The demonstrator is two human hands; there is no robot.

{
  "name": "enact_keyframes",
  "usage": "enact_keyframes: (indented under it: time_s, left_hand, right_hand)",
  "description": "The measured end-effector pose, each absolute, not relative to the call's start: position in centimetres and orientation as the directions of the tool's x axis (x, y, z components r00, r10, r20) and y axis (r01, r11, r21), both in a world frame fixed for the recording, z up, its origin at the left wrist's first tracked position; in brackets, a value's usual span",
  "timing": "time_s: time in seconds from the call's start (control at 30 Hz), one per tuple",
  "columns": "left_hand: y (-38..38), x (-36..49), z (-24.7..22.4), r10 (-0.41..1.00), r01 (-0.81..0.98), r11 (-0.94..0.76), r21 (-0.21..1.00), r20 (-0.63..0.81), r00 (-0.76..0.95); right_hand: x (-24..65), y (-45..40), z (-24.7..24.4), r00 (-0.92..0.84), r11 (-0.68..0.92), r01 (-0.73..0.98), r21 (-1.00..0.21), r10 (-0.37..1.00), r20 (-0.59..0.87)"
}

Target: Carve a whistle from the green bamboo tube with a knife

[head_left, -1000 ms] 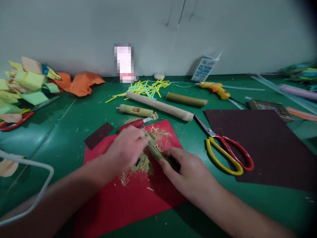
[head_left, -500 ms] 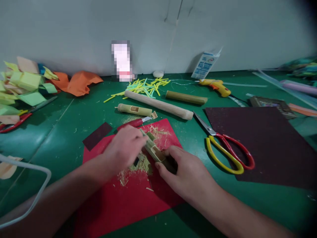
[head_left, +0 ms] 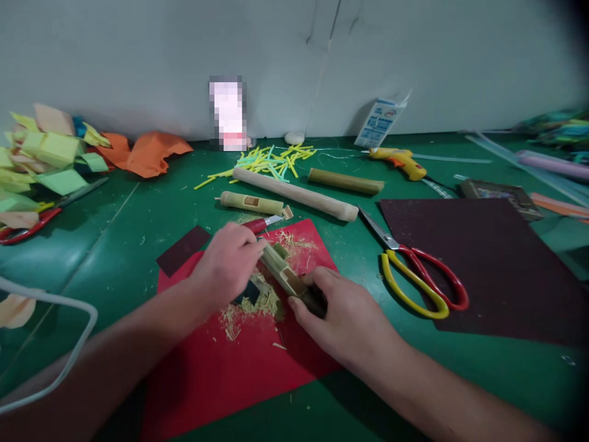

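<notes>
A short bamboo tube [head_left: 281, 268] with a rectangular notch cut in its side slants over the red sheet [head_left: 197, 374]. My right hand [head_left: 343, 307] wraps round its near end, thumb and fingers on either side. At the far end, the curled fingers of my left hand [head_left: 230, 261] close against the tube; whether a small thing is also in them is hidden. Pale shavings [head_left: 264, 301] and a small dark piece [head_left: 248, 293] lie below the tube. Just beyond my left hand rests a red-handled craft knife [head_left: 264, 223].
Behind lie another notched bamboo tube [head_left: 251, 202], a pale wooden stick [head_left: 294, 193], a bamboo length [head_left: 345, 182] and cut yellow strips [head_left: 267, 161]. To the right are large scissors [head_left: 414, 270], a dark sheet [head_left: 497, 276] and a yellow glue gun [head_left: 400, 162]. Folded papers [head_left: 50, 153] sit left.
My left hand, blurred before, has shifted slightly up and left to the tube's far end, uncovering more of the dark piece. My right hand keeps its hold.
</notes>
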State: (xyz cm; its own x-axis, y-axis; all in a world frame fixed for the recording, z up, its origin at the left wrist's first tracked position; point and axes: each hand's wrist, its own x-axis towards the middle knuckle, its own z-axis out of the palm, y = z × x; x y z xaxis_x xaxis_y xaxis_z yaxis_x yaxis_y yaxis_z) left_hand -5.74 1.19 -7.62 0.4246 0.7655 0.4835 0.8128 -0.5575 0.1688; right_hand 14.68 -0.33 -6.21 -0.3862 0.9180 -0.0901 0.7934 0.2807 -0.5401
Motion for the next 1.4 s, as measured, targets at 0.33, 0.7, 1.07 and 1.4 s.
enact_keyframes:
  time_s: [0.33,0.7,1.07,1.4]
  left_hand:
    - [1.00,-5.54,-7.68,0.728,0.765,-0.632,0.127,0.438,0.528]
    - [0.87,-5.45,-7.69,0.715,0.796,-0.597,0.098,0.514,0.473]
    - [0.78,-5.37,-7.61,0.720,0.768,-0.629,0.121,0.465,0.516]
    - [1.46,-6.16,-7.11,0.750,0.823,-0.552,0.138,0.514,0.417]
  right_hand:
    - [14.67,-0.42,-6.05,-0.411,0.311,0.777,-0.548,0.909,-0.066]
    - [14.74,-0.50,-6.29,-0.405,0.321,0.778,-0.540,0.914,-0.041]
    - [14.68,-0.45,-6.25,-0.403,0.320,0.783,-0.533,0.914,-0.044]
    - [14.66,-0.46,-6.19,-0.399,0.304,0.779,-0.548,0.915,-0.059]
